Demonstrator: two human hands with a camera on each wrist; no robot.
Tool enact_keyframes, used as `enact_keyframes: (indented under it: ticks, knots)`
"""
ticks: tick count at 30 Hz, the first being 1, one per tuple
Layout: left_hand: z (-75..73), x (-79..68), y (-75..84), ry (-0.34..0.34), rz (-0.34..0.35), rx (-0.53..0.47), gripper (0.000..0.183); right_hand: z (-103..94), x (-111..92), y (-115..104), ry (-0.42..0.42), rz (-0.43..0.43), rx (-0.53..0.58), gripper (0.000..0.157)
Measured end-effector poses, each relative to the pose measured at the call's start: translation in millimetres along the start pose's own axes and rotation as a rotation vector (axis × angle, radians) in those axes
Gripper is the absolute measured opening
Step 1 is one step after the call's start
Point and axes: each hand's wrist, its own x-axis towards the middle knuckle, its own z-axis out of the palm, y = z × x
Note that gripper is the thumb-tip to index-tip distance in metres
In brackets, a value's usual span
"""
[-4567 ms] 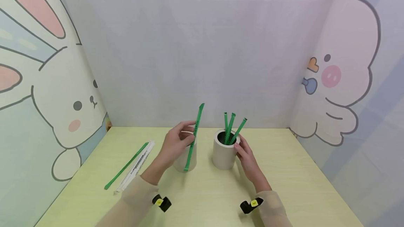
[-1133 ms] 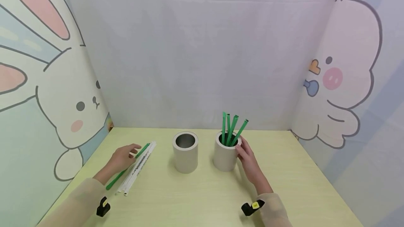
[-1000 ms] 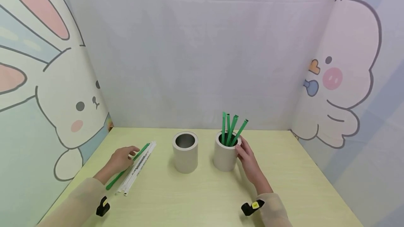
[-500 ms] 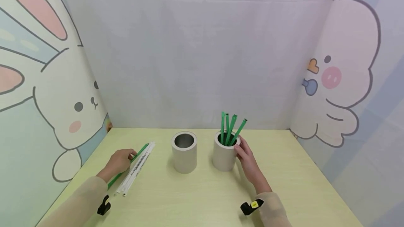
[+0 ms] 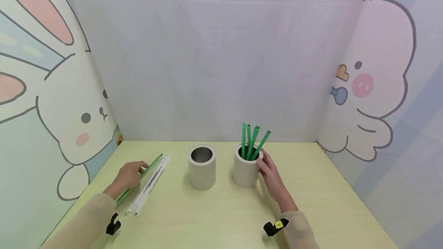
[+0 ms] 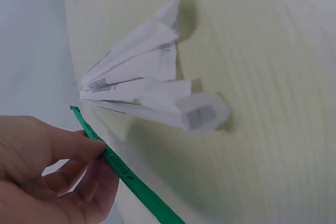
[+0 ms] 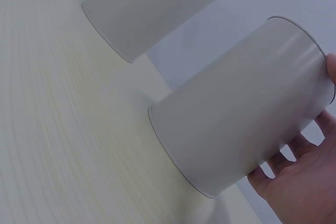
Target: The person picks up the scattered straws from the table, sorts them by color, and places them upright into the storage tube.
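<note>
Left hand (image 5: 129,175) has a green straw (image 6: 119,167) pinched between thumb and fingers, just beside some white straws (image 5: 151,185) lying on the counter (image 5: 207,222). Right hand (image 5: 271,178) is curled round the side of a pale cup (image 5: 245,174) with four green straws (image 5: 253,139) poking out, and a second cup (image 5: 202,176) stands nearby.

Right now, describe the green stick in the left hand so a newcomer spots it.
Start at the pale yellow table; on its left side lie white sticks. Just left of them, the left hand pinches the green stick. It's the only green one outside a cup: four others lean in the right cup.
</note>
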Motion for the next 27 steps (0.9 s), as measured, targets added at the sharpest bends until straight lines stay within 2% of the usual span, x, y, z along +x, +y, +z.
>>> enact_keyframes:
  ticks: [6, 11, 15, 20, 27]
  knots:
    - [-8.2, -3.5, 10.0, 0.082, 0.074, -0.050, 0.043, 0.6, -1.0, -0.9, 0.000, -0.003, -0.007, 0.066]
    - [-11.3, -7.6, 23.1, 0.114, 0.105, -0.080, 0.044, 1.1, -1.5, -1.4, 0.001, -0.007, -0.007, 0.066]
    - [-10.3, -11.9, 34.7, 0.125, 0.095, -0.120, 0.045, 1.3, -1.0, -1.1, -0.004, -0.004, -0.003, 0.066]
    - [-10.6, -19.4, 51.8, 0.139, 0.070, -0.218, 0.046, 1.4, -0.7, -0.8, -0.006, -0.005, -0.001, 0.066]
    - [-13.8, -29.8, 78.4, 0.187, 0.081, -0.300, 0.048, 0.7, -0.4, -0.1, -0.005, -0.010, -0.003, 0.066]
